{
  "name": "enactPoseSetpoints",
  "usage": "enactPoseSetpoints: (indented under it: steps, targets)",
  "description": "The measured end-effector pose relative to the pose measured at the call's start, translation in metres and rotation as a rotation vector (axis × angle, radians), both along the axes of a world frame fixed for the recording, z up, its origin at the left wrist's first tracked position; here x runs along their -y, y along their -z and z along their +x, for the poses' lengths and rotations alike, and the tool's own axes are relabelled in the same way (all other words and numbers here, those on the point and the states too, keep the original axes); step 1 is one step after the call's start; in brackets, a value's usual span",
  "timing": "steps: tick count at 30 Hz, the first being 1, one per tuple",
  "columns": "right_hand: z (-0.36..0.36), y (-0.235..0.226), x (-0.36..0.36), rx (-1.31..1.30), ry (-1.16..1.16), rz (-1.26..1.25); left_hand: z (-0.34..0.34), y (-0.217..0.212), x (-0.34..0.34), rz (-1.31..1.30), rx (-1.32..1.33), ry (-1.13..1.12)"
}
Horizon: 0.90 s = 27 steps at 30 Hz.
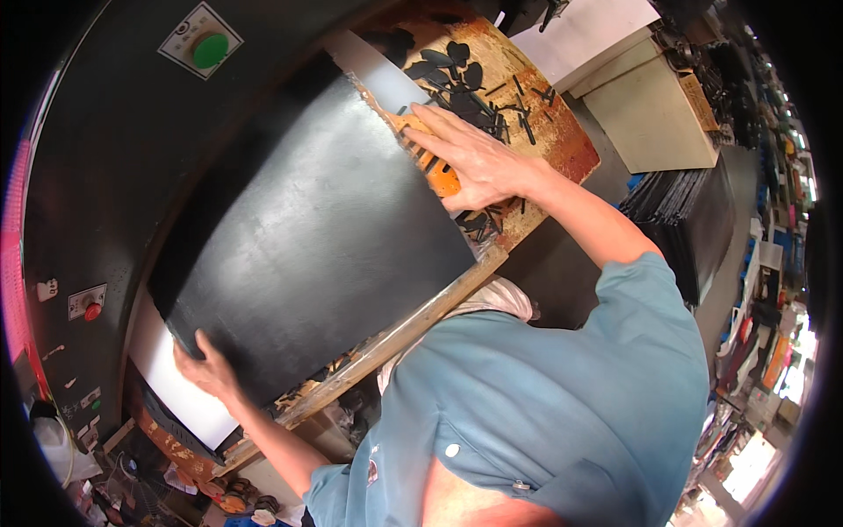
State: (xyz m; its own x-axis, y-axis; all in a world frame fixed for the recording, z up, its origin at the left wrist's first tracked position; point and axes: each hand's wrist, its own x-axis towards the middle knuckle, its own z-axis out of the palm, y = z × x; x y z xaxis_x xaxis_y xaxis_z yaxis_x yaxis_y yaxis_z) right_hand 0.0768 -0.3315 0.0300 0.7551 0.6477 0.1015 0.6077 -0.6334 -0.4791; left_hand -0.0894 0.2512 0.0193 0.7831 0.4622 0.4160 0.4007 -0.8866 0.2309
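Observation:
A large black sheet (325, 237), smooth and slightly glossy, covers most of the work board. My left hand (209, 371) is at its left edge, thumb on top and fingers closed about the rim; the fingertips are partly hidden and a little blurred. At the sheet's right edge lies an orange block with dark slots (442, 178), which looks like a cutting die. Over it my right hand (483, 162) reaches with long fingers, spanning it between fingers and thumb. Part of the block is hidden beneath the hand.
Black offcuts (457, 75) litter the worn board (562, 132) at the far right. A dark machine panel (105, 202) with a green button (210, 51) and a red button (92, 310) stands left. A wooden rail (386, 347) runs along the front. Stacked black sheets (685, 220) stand right.

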Motion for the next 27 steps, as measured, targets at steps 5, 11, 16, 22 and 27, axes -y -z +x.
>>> enactPoseSetpoints:
  steps: [5,11,16,22,27]
  targets:
    - [0.003,0.004,-0.009,0.029,0.011,0.114,-0.001,0.004,0.156,-0.211,-0.273,0.553]
    - [-0.028,-0.012,0.018,-0.307,0.195,0.482,0.002,0.012,0.055,0.075,-0.173,0.162]
    - [-0.085,-0.028,0.069,-0.343,0.583,0.700,-0.013,0.036,-0.032,0.026,-0.106,-0.110]
    - [-0.098,0.009,0.122,-0.045,0.996,0.315,-0.002,0.034,-0.055,0.279,-0.102,-0.043]
    - [-0.101,0.025,0.077,0.282,0.926,0.098,-0.002,0.020,-0.076,0.305,-0.243,-0.112]
